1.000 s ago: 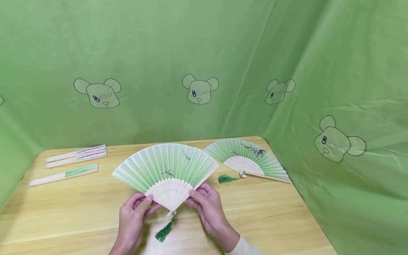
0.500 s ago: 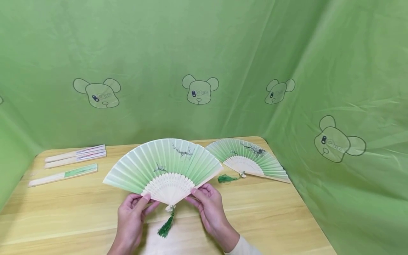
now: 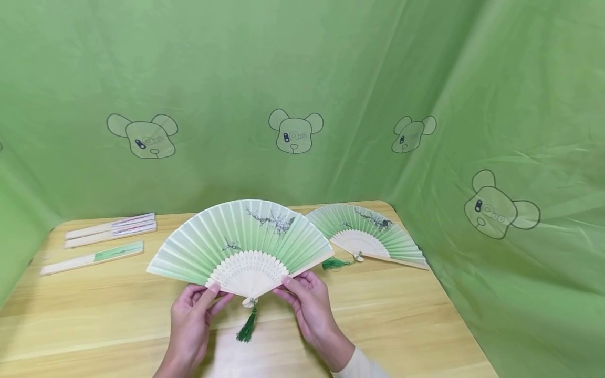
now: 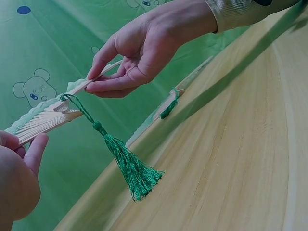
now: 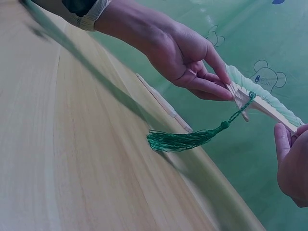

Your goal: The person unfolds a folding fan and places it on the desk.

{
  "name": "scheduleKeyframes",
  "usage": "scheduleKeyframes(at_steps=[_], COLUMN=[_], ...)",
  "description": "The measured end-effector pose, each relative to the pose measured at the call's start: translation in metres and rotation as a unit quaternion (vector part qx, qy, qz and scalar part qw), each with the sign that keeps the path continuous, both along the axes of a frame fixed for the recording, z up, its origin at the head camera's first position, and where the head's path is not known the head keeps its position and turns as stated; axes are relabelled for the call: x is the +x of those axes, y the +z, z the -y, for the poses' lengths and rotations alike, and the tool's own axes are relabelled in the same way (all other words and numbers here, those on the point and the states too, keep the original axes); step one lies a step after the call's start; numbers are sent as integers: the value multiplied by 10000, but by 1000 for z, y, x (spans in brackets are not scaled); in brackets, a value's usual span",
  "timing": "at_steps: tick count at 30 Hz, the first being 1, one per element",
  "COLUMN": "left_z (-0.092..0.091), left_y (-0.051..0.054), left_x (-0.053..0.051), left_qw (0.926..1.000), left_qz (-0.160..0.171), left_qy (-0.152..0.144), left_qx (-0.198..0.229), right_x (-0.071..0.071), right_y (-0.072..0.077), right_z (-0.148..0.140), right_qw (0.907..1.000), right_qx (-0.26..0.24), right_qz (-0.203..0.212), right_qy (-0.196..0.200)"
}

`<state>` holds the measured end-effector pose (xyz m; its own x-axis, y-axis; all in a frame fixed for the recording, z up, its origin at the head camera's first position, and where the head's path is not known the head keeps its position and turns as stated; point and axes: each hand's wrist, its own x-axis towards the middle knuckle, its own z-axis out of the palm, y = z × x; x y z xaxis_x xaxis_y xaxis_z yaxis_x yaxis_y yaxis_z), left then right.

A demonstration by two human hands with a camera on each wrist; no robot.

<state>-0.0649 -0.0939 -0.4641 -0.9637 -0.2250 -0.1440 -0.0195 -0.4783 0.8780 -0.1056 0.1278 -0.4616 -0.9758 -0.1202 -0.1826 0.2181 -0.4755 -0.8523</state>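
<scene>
A green-and-white folding fan (image 3: 246, 236) is spread wide in the air above the table, with dark blossom branches printed on its pleats. My left hand (image 3: 191, 320) pinches the outer rib on the left between thumb and fingers. On the opposite side, my right hand (image 3: 312, 310) pinches the other outer rib the same way. From the pivot hangs a dark green tassel (image 4: 132, 166), dangling free between the hands. Both wrist views show the fan nearly edge-on, its pale ribs (image 5: 269, 111) stretched from one hand to the other.
A second open green fan (image 3: 361, 243) lies at the table's back right, its tassel (image 3: 334, 263) beside it. At the back left lie two folded fans with pinkish print (image 3: 113, 231) and one folded green fan (image 3: 94, 257). Green cloth walls (image 3: 217, 68) surround the wooden table (image 3: 402, 325).
The held fan has spread wider, uncovering more of the branch print, and its pivot has risen slightly. My left hand has shifted a little left; the right hand stays nearly still.
</scene>
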Motion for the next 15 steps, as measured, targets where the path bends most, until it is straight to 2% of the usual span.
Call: scheduleKeyframes(at_steps=[15], left_z=[1], left_y=[2], left_x=[0], left_qw=[10000], left_qz=[8], left_qy=[52], left_qx=[83], right_x=[2], right_y=[-1], right_z=[0], right_qw=[10000], right_qx=[-96], right_qz=[-1], right_qy=[-11])
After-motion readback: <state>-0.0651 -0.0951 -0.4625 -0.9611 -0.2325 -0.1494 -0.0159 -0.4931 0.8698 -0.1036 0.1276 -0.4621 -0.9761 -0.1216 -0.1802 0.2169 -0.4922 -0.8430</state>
